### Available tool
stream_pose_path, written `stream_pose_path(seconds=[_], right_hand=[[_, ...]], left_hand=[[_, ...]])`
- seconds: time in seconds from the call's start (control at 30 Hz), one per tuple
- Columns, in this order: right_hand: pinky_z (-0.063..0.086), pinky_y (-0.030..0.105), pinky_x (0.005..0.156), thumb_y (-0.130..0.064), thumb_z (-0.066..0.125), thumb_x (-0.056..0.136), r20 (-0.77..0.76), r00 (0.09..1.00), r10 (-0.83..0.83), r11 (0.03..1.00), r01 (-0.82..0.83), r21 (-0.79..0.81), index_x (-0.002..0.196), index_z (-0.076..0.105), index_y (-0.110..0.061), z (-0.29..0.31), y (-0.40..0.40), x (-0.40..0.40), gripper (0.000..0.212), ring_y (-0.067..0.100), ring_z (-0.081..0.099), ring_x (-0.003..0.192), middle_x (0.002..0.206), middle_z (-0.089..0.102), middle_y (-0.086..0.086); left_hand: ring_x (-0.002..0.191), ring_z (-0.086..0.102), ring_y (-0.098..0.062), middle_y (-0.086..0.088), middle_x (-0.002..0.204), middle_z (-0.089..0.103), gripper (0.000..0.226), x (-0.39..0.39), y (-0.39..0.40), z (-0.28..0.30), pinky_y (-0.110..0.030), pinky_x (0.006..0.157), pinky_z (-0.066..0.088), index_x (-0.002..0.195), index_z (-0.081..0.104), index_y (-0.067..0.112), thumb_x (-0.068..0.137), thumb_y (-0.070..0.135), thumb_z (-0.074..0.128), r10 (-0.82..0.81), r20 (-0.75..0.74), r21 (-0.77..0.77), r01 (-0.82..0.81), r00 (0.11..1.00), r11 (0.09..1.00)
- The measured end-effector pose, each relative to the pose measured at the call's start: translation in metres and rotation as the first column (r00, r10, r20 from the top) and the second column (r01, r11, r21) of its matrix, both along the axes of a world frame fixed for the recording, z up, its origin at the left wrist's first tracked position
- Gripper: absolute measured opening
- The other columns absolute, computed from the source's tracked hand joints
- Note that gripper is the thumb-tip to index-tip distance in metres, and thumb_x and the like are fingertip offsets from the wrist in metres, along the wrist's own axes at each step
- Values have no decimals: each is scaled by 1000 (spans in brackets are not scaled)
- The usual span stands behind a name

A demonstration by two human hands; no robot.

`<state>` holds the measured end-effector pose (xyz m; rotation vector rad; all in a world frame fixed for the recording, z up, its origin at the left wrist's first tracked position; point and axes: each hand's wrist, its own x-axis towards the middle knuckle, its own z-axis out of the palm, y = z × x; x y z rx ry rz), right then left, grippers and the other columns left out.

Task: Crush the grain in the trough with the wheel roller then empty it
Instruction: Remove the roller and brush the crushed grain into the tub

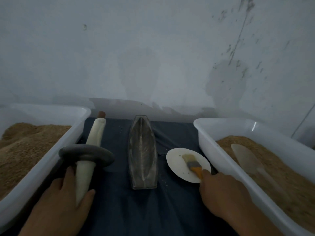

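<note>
Two white tubs (221,142) of brown grain flank one trough (142,155) standing mid-table on blue cloth (139,210), then one roller (87,155) with the left hand (68,198) curled round its handle, one plate (177,162), one brush (191,163) pinched by the right hand (221,193).

We lose both white tubs (221,133) past the side edges, the brush (192,163) handle's end under the right hand (226,196) (its fingertips unseen too).

left hand (68,196) grips the wheel roller (88,154); right hand (221,193) holds a brush (193,165); trough (143,155) seemingly empty.
</note>
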<state>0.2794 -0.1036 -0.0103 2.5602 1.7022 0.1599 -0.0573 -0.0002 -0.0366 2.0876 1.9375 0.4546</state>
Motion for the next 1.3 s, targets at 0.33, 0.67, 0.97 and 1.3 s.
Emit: stream_pose_path(seconds=[0.33,0.67,0.97,1.3], right_hand=[[48,27,62,-57,25,100,78,995,58,969,-75,237,135,39,-37,15,3,-15,42,10,58,77,106,59,-10],[28,22,49,-42,50,96,68,958,280,738,-259,623,108,63,-27,62,7,-40,23,10,49,59,78,51,-10],[48,22,49,-69,53,88,-717,219,662,671,254,697,127,54,-43,106,74,-52,47,10,62,57,107,71,-13],[33,15,36,-23,61,95,-782,-185,595,665,660,350,85,70,-11,37,138,-37,18,3,46,46,67,62,-2]], left_hand=[[60,69,-17,-4,77,70,32,20,20,4,-33,61,54,117,46,26,92,35,63,91,546,-108,-38,833,993],[58,65,-1,29,82,63,14,44,11,22,-15,35,42,97,42,42,92,45,54,-176,591,253,26,787,967],[52,47,-3,16,61,50,16,52,40,105,-17,45,26,82,54,31,78,40,67,-371,97,517,272,924,812],[83,62,-18,11,89,64,16,70,94,69,-34,64,46,95,58,37,79,34,63,-314,-110,434,330,943,838]])
